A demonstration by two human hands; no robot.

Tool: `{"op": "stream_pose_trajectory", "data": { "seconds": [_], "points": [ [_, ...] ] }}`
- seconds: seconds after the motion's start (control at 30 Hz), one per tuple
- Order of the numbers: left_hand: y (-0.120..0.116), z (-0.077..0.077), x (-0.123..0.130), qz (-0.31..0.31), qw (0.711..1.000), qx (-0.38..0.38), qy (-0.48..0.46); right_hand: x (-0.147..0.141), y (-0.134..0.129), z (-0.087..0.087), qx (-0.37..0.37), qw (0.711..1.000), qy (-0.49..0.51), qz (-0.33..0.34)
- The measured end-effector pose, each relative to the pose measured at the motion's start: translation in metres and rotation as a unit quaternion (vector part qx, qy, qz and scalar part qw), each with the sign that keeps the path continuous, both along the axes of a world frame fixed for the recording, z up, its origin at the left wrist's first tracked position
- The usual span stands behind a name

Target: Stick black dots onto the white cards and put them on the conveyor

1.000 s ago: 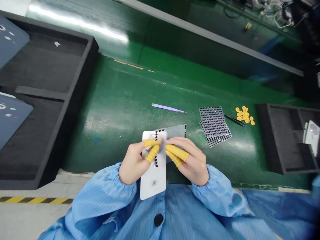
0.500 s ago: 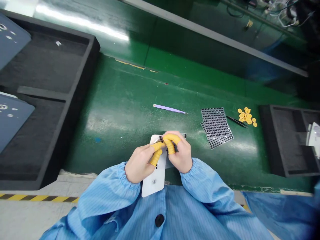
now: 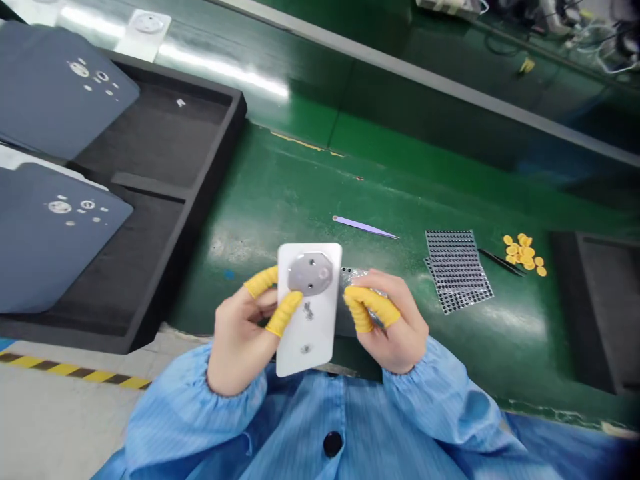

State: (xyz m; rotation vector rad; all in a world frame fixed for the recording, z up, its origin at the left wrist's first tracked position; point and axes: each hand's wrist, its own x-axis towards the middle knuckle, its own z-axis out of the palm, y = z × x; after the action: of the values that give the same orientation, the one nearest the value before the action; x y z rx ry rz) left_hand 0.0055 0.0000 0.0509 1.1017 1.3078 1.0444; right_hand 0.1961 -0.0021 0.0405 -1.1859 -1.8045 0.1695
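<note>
My left hand [image 3: 250, 333], with yellow finger covers, grips the left edge of a white rounded plate [image 3: 317, 337]. Its thumb lies on the plate's face beside a grey eight-sided area [image 3: 310, 273] that bears small dark dots. Just right of the plate, my right hand [image 3: 390, 320] has its yellow-covered thumb and forefinger pressed together; anything between them is too small to make out. A sheet with black dots [image 3: 357, 273] lies partly hidden behind the right hand.
Purple tweezers [image 3: 365, 227] lie beyond the plate. To the right are dotted sheets [image 3: 457, 267], black tweezers [image 3: 503, 263] and yellow finger covers [image 3: 525, 253]. A black tray [image 3: 213, 160] with blue-grey panels [image 3: 60, 233] stands at left, another black tray [image 3: 575, 313] at far right.
The hands have moved apart. The plate is lifted and turned towards the camera in my left hand, its grey area now uncovered. The camera view has shifted left.
</note>
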Motion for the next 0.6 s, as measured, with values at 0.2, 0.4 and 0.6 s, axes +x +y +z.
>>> {"op": "stream_pose_trajectory", "data": {
  "seconds": [0.2,0.4,0.6],
  "points": [
    [-0.016,0.011,0.019,-0.055,0.990,0.109,0.065,-0.004,-0.005,0.018,-0.018,0.992,-0.073,0.101],
    [-0.018,0.010,0.018,-0.045,0.987,0.138,0.072,0.000,-0.015,0.018,-0.016,0.989,-0.121,0.084],
    [-0.016,0.009,0.021,-0.061,0.980,0.155,0.113,0.004,-0.013,0.018,-0.045,0.985,-0.138,0.094]
  ]
}}
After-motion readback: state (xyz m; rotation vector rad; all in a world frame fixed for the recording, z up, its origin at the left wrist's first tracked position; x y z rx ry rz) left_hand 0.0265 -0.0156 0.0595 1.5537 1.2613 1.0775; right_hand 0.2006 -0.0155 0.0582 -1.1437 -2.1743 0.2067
